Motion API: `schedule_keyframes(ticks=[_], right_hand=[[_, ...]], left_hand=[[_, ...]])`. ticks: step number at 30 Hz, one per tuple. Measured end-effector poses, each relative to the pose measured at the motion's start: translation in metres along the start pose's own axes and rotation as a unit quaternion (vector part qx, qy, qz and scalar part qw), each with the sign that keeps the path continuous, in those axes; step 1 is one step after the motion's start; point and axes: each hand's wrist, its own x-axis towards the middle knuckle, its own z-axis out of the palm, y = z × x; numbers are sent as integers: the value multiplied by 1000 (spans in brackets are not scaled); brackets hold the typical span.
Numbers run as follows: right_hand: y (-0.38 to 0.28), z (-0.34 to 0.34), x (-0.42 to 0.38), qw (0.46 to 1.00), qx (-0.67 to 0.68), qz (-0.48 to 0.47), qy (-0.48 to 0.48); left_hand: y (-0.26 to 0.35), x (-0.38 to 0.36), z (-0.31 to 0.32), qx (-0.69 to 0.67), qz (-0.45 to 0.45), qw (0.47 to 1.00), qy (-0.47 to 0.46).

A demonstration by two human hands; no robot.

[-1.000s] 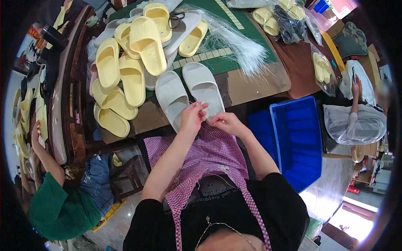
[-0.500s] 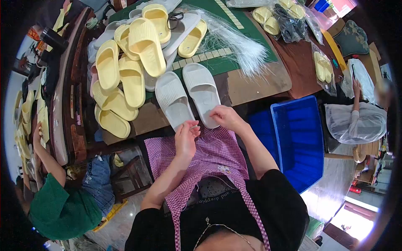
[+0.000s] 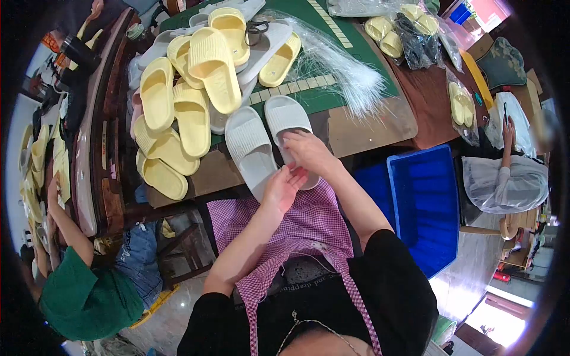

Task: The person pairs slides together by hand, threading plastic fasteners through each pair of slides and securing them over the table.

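Note:
Two light grey slippers lie side by side at the table's near edge, toes pointing away: the left slipper [image 3: 246, 136] and the right slipper [image 3: 285, 111]. My right hand [image 3: 312, 155] is over the right slipper's foot opening, its bent fingers at the inner edge of the ribbed strap. Whether a small thing is between those fingertips is hidden. My left hand [image 3: 285, 187] is palm up by the heels, just below the right hand, with its fingers loosely extended. It partly covers the inner heel edges of the slippers.
Yellow slippers [image 3: 214, 71] are heaped left of the grey pair. White plastic strands [image 3: 362, 86] lie on the green mat [image 3: 314, 98]. Bagged slippers [image 3: 460, 104] are at the right, above a blue bin [image 3: 424, 207]. Co-workers sit at both sides.
My right hand has moved up and left from the right slipper's heel side to its strap opening. My left hand has shifted right, closer to it. The slippers stay in place on the table.

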Motion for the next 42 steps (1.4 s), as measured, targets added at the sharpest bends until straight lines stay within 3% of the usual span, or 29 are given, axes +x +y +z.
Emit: schedule_keyframes(ticks=[3, 5, 6, 8, 11, 13, 14, 16, 18, 20, 23, 26, 30, 34, 36, 38, 42], right_hand=[[-8, -19, -2, 999, -11, 8, 38], [-6, -34, 0, 982, 84, 151, 81], [3, -35, 4, 982, 83, 151, 80], [34, -36, 23, 950, 104, 229, 183], [83, -20, 53, 945, 93, 259, 176], [103, -8, 72, 933, 33, 353, 65], [108, -2, 78, 934, 36, 351, 66], [112, 6, 86, 925, 7, 380, -23], [113, 14, 86, 930, 22, 364, -38], [110, 21, 81, 940, 22, 337, 58], [98, 20, 74, 939, 28, 327, 103], [90, 19, 67, 950, 0, 296, 103], [83, 20, 57, 952, -7, 294, 84], [70, 18, 52, 952, 12, 286, 113], [64, 17, 53, 952, 20, 274, 132], [59, 16, 57, 959, 89, 207, 169], [40, 16, 77, 955, 161, 187, 165]], left_hand=[[-2, 7, 2, -15, 20, 1000, 2], [-2, 10, 4, -21, 21, 1000, -7], [-2, 11, 7, -29, 23, 999, -11], [-3, 12, 9, -37, 25, 999, -17], [-4, 11, 10, -12, 27, 1000, -2], [-4, 10, 9, -12, 23, 1000, -8], [-4, 10, 8, -12, 26, 1000, -7], [-3, 9, 8, -5, 31, 999, -11], [0, 6, 5, -12, 29, 999, -13], [4, -3, 2, -21, 26, 999, -15], [15, -24, -10, 12, 21, 1000, -7], [26, -37, -30, 37, 35, 999, 11], [40, -41, -44, 70, 73, 990, 102], [57, -30, -36, 213, 79, 966, 124], [62, -22, -30, 324, 160, 926, 111], [65, -9, -24, 310, 173, 927, 119], [60, 16, -16, 228, 198, 948, 96]])
